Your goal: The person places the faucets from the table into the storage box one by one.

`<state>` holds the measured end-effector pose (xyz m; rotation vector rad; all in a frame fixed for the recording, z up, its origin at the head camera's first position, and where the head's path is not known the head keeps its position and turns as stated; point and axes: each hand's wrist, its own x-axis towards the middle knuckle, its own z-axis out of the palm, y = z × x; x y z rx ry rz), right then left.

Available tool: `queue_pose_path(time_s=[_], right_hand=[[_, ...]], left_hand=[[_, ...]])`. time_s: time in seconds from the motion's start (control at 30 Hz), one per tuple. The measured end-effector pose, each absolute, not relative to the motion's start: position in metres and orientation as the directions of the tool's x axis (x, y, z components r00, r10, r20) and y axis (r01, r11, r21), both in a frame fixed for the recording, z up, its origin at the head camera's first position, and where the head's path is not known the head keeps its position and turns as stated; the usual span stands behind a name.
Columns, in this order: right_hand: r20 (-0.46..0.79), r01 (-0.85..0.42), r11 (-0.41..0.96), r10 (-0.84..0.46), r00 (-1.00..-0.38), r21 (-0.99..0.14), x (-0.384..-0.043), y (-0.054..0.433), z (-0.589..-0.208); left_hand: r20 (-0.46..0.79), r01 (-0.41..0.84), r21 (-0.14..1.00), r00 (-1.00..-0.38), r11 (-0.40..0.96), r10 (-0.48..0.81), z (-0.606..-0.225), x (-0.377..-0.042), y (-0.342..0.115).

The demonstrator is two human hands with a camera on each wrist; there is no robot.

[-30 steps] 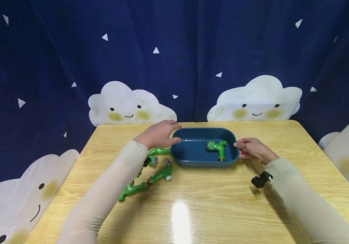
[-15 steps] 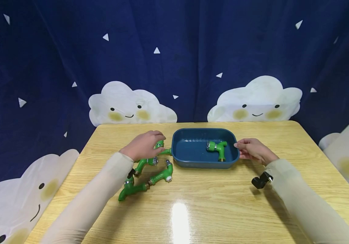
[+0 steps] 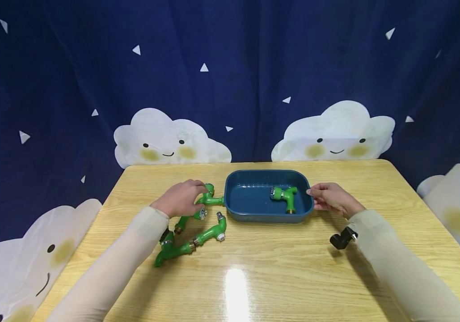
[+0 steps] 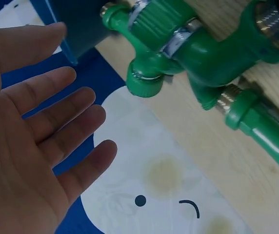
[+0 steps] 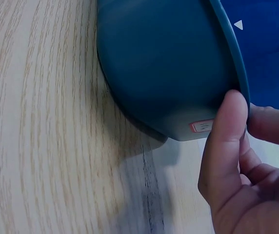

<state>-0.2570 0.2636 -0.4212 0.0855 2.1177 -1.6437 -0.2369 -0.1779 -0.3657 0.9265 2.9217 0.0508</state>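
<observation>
A dark blue plastic basin (image 3: 254, 218) stands on the table, with one green tap (image 3: 289, 201) lying inside it. My right hand (image 3: 336, 199) pinches the basin's right rim between thumb and fingers, as the right wrist view also shows. My left hand (image 3: 181, 198) hovers over the taps left of the basin, palm facing them, fingers spread and holding nothing. Nearest to it lies a green tap (image 3: 213, 201) beside the basin's left wall. Another tap (image 3: 184, 221) is partly hidden under the hand. Closer to me are two more green taps, one tap (image 3: 173, 252) and a slimmer one (image 3: 213, 230).
The wooden table (image 3: 294, 268) runs up to a dark blue curtain (image 3: 250, 80) with white clouds and triangles. A small label (image 5: 201, 126) is stuck to the basin's outer wall. A black wrist camera (image 3: 343, 238) sits at my right cuff.
My left hand has moved from beside the basin's left rim leftward and a little towards me, over the loose taps. The right hand has kept its pinch on the basin.
</observation>
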Motion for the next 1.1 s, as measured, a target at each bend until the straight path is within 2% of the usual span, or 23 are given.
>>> queue_pose_path(time_s=[0.33, 0.53, 0.73, 0.9, 1.1], right_hand=[[-0.386, 0.316, 0.294, -0.22, -0.896, -0.902, -0.257, 0.261, -0.422], [-0.385, 0.319, 0.285, -0.22, -0.896, -0.904, -0.258, 0.262, -0.423], [-0.387, 0.323, 0.277, -0.219, -0.896, -0.905, -0.258, 0.262, -0.423], [-0.385, 0.316, 0.294, -0.217, -0.897, -0.902, -0.257, 0.262, -0.422], [-0.386, 0.315, 0.299, -0.217, -0.897, -0.901, -0.257, 0.262, -0.422]], left_hand=[[-0.096, 0.624, -0.07, -0.781, 0.778, 0.617, -0.384, -0.224, -0.204], [-0.182, 0.607, -0.051, -0.786, 0.793, 0.59, -0.386, -0.218, -0.214], [-0.272, 0.628, -0.069, -0.76, 0.775, 0.591, -0.387, -0.214, -0.215], [-0.265, 0.631, -0.114, -0.764, 0.768, 0.588, -0.393, -0.214, -0.216], [-0.252, 0.608, -0.083, -0.779, 0.789, 0.574, -0.398, -0.215, -0.216]])
